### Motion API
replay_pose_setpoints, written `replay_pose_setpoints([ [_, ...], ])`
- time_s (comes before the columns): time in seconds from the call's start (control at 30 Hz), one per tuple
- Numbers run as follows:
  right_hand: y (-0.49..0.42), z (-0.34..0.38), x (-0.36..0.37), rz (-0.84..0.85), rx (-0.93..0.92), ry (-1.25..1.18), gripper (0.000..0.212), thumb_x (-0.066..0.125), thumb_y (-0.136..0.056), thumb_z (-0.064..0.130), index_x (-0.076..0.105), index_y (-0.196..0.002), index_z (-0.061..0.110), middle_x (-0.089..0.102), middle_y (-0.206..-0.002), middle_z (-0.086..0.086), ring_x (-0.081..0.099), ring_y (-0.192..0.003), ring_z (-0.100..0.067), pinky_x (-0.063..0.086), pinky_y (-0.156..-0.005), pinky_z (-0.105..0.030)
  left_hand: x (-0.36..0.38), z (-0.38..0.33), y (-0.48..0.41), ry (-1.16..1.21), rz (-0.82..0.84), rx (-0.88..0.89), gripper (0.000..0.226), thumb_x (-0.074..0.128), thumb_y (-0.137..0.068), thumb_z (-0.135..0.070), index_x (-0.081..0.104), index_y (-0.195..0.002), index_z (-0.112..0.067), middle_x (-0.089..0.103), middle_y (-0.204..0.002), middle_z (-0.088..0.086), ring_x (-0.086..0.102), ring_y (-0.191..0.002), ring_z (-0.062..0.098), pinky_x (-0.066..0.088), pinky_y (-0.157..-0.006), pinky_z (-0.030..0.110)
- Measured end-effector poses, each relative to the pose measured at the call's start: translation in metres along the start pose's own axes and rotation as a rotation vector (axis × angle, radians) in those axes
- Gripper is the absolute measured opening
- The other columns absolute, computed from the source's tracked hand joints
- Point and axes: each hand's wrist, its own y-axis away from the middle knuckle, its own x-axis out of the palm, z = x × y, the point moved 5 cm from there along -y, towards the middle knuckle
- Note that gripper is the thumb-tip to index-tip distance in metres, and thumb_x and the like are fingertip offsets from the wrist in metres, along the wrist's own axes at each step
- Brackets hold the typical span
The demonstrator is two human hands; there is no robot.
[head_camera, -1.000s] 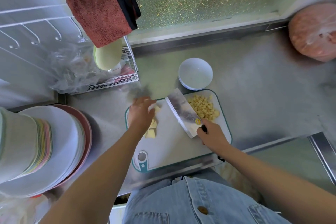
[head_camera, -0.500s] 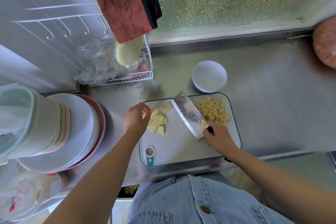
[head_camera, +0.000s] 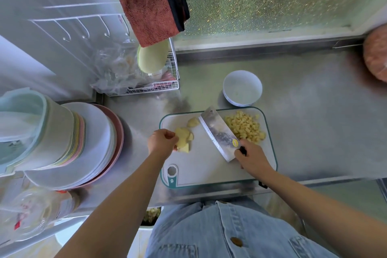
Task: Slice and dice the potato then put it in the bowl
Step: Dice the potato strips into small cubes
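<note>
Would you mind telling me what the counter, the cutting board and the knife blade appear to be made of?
Counter: likely stainless steel, brushed grey with soft reflections.
Cutting board: probably plastic, matte white with a teal rim.
Knife blade: steel by its look, shiny and mottled grey.

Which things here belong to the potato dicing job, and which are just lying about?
Job: cutting board, cleaver in the right hand, potato slices held by the left hand, diced potato, white bowl.
Lying about: stacked plates, red cloth, wire rack, plastic bag.
</note>
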Motion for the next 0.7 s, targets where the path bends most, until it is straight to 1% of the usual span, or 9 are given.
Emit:
replay_pose_setpoints([
  [0.07, 0.0, -0.001, 0.0, -0.001, -0.001, 0.005, 0.018, 0.052, -0.083, 0.009, 0.04, -0.071, 0.004, 0.041, -0.063, -0.007, 0.047, -0.056, -0.024, 0.037, -0.056, -0.033, 0.0, -0.007, 0.003, -0.113, -0.05, 0.034, 0.006, 0.065, -0.082, -0.015, 0.066, -0.083, -0.02, 0.071, -0.068, 0.0, 0.068, -0.071, 0.015, 0.047, -0.061, 0.022],
  [0.13, 0.001, -0.001, -0.001, 0.003, 0.005, 0.007, 0.02, 0.052, -0.084, 0.009, 0.038, -0.069, 0.007, 0.041, -0.062, -0.007, 0.047, -0.056, -0.024, 0.036, -0.056, -0.032, 0.0, -0.012, 0.003, -0.181, -0.09, 0.071, 0.007, 0.063, -0.082, -0.015, 0.064, -0.085, -0.021, 0.07, -0.077, 0.001, 0.066, -0.076, 0.018, 0.044, -0.063, 0.023],
  [0.27, 0.001, 0.0, -0.002, 0.001, 0.003, 0.016, 0.024, 0.052, -0.084, 0.009, 0.037, -0.067, 0.012, 0.042, -0.061, -0.006, 0.049, -0.054, -0.026, 0.037, -0.055, -0.033, 0.002, -0.019, 0.002, -0.235, -0.125, 0.08, 0.012, 0.058, -0.083, -0.013, 0.068, -0.087, -0.018, 0.069, -0.086, 0.002, 0.065, -0.08, 0.023, 0.047, -0.068, 0.026],
  [0.37, -0.001, -0.002, -0.001, 0.01, 0.013, 0.013, 0.02, 0.052, -0.084, 0.011, 0.039, -0.069, 0.009, 0.043, -0.062, -0.007, 0.048, -0.055, -0.025, 0.036, -0.056, -0.033, 0.002, -0.021, 0.005, -0.283, -0.126, 0.079, 0.013, 0.054, -0.081, -0.014, 0.068, -0.081, -0.014, 0.067, -0.085, 0.003, 0.059, -0.077, 0.023, 0.045, -0.066, 0.026],
  [0.43, -0.001, -0.003, 0.0, 0.011, 0.018, 0.01, 0.017, 0.052, -0.083, 0.011, 0.042, -0.071, 0.007, 0.045, -0.062, -0.008, 0.048, -0.055, -0.024, 0.038, -0.057, -0.034, 0.0, -0.022, 0.008, -0.273, -0.108, 0.087, 0.007, 0.058, -0.078, -0.019, 0.065, -0.078, -0.018, 0.064, -0.083, -0.001, 0.055, -0.075, 0.018, 0.041, -0.065, 0.025],
  [0.5, -0.001, -0.002, -0.001, 0.012, 0.019, 0.002, 0.019, 0.052, -0.084, 0.011, 0.042, -0.069, 0.01, 0.045, -0.062, -0.006, 0.048, -0.056, -0.024, 0.038, -0.057, -0.033, -0.005, -0.027, 0.012, -0.221, -0.137, 0.129, 0.004, 0.062, -0.077, -0.022, 0.064, -0.078, -0.019, 0.064, -0.079, -0.004, 0.055, -0.071, 0.015, 0.038, -0.058, 0.023],
  [0.57, -0.002, 0.0, -0.001, 0.014, 0.012, 0.001, 0.023, 0.052, -0.084, 0.011, 0.038, -0.065, 0.014, 0.043, -0.06, -0.004, 0.048, -0.055, -0.023, 0.037, -0.056, -0.032, -0.013, -0.034, 0.017, -0.211, -0.22, 0.223, 0.007, 0.063, -0.076, -0.022, 0.06, -0.078, -0.016, 0.063, -0.075, -0.002, 0.055, -0.067, 0.019, 0.037, -0.056, 0.024],
  [0.63, -0.002, 0.002, -0.002, 0.016, 0.007, 0.001, 0.025, 0.052, -0.084, 0.011, 0.037, -0.064, 0.016, 0.041, -0.059, -0.002, 0.047, -0.055, -0.023, 0.036, -0.056, -0.032, -0.016, -0.042, 0.022, -0.295, -0.276, 0.325, 0.008, 0.062, -0.075, -0.019, 0.057, -0.078, -0.013, 0.062, -0.074, 0.002, 0.056, -0.067, 0.027, 0.039, -0.059, 0.028],
  [0.7, -0.002, 0.002, -0.003, 0.016, 0.007, 0.0, 0.026, 0.052, -0.084, 0.012, 0.036, -0.064, 0.016, 0.041, -0.059, -0.002, 0.047, -0.055, -0.022, 0.036, -0.056, -0.032, -0.009, -0.044, 0.023, -0.408, -0.238, 0.366, 0.007, 0.061, -0.076, -0.016, 0.058, -0.079, -0.01, 0.063, -0.08, 0.006, 0.057, -0.07, 0.032, 0.043, -0.061, 0.031],
])
